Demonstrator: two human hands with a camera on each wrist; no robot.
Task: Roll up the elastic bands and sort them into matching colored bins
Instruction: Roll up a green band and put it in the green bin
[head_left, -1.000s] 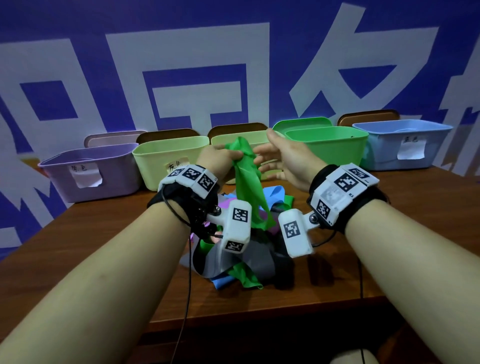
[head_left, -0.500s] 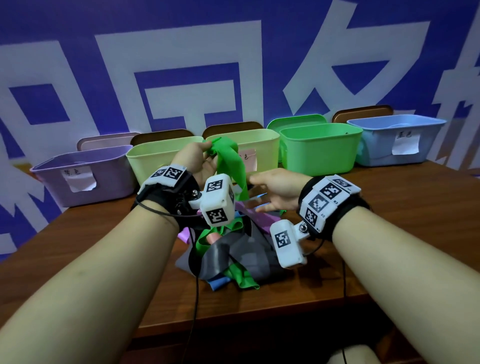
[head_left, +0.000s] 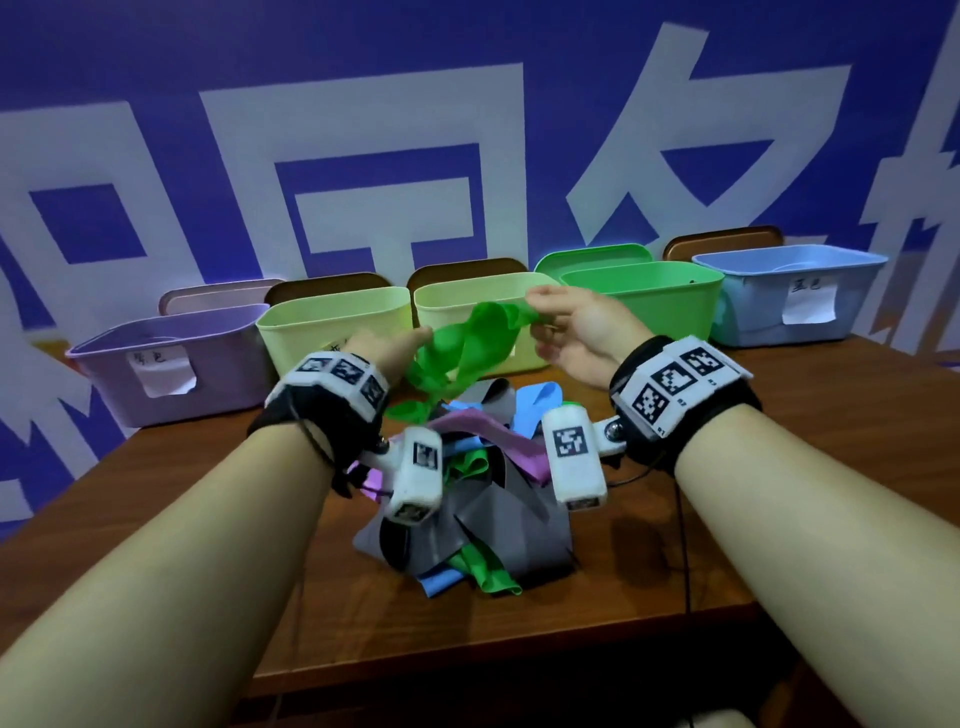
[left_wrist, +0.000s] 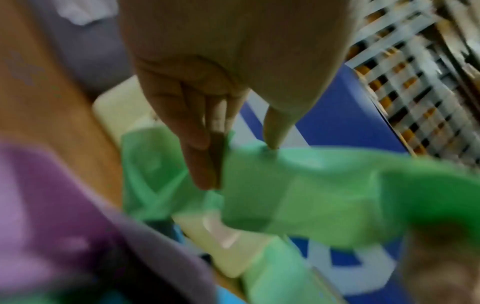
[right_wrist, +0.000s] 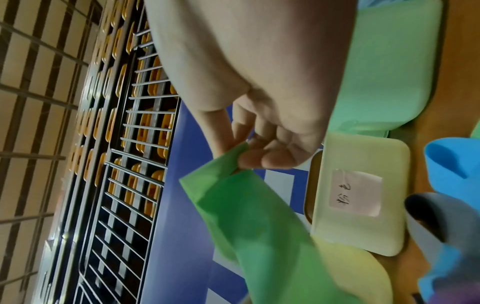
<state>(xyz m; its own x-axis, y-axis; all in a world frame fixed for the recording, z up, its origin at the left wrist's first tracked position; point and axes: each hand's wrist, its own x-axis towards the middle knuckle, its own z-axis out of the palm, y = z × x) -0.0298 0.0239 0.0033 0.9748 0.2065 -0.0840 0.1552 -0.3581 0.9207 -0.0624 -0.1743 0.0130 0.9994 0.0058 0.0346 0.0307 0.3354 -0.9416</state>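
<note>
A blue wall (head_left: 363, 119) with large white characters stands behind a wooden table (head_left: 805, 441), along whose far edge five open bins are ranged: a purple bin (head_left: 171, 358), two pale yellow-green bins (head_left: 332, 327) (head_left: 457, 301), a green bin (head_left: 649, 301) and a blue bin (head_left: 789, 291). Their contents cannot be made out from the head view. Before them a heap of bands (head_left: 467, 499) in grey, purple, blue and green is piled on the table. Above the heap a green band (head_left: 467, 348) is held stretched between the hands. One end is pinched by the right hand (head_left: 576, 332) between thumb and curled fingers; the other is gripped by the left hand (head_left: 384, 353) with thumb and extended fingers closed on it. The right wrist view alone shows a handwritten label (right_wrist: 355, 191) on a pale bin and a barred grid overhead; the left wrist view, blurred, shows the fingers (left_wrist: 200, 156) pressed into the band's fold.
</note>
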